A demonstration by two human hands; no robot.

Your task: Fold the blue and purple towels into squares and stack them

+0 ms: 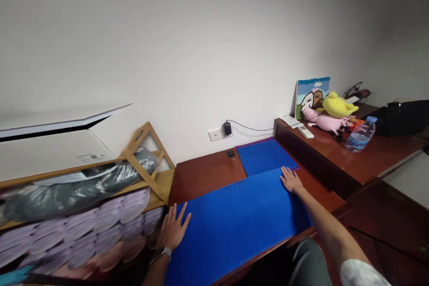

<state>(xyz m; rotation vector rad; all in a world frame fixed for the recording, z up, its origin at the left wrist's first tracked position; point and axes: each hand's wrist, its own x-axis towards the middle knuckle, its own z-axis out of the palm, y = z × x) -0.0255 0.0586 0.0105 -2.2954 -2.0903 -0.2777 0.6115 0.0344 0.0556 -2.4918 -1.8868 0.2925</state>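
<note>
A blue cloth (234, 223) lies spread over the front of the reddish-brown desk (204, 176). Its left edge is under my left hand (173, 228), which rests flat with the fingers apart. Near the far right corner of the cloth, my right hand (291, 179) is also laid flat, fingers stretched out. Behind the spread cloth, a second blue cloth (268, 156) with a purple edge lies against the wall side. Neither hand grips anything.
On the right, a raised cabinet top (338, 156) holds a water bottle (360, 136), plush toys (338, 106), a remote (305, 132) and a picture (311, 96). A plug (227, 128) sits in the wall. At left stands a wooden rack (157, 192) with purple slippers (107, 214) and a white box (53, 149).
</note>
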